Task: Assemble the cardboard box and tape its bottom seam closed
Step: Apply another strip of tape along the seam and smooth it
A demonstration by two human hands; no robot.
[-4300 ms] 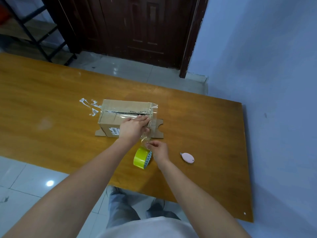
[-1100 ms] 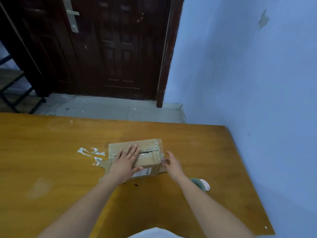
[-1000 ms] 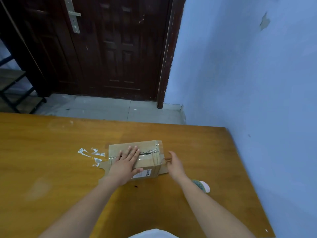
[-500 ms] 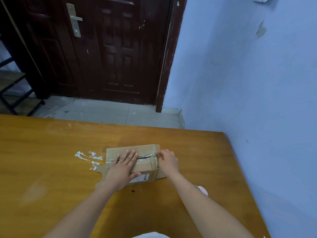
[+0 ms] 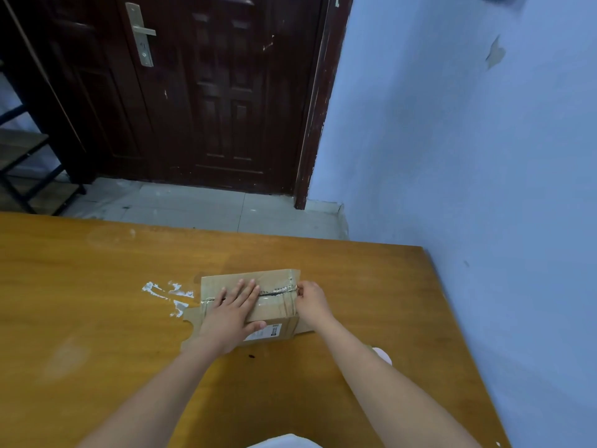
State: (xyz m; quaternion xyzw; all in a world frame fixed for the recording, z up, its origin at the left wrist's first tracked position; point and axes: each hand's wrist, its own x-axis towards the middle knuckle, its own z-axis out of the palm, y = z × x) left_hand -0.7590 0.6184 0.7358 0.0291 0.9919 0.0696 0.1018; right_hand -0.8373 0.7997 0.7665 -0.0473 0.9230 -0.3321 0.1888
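Wooden table (image 5: 97,318) | cardboard box (image 5: 274,315) | left hand (image 5: 231,313) flat atop | right hand (image 5: 311,302) at end

Right hand (image 5: 311,300) off the tape roll, now at the right end of the cardboard box (image 5: 274,282), fingers on the taped seam (image 5: 277,290); roll hidden behind the forearm; left hand (image 5: 231,313) shifted leftward on top.

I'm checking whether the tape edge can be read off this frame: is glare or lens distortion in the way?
Head view: clear tape on the cardboard box glints faintly along the seam; left hand covers much of it; wide-angle bowing curves the table edge; lighting soft, shadows weak.
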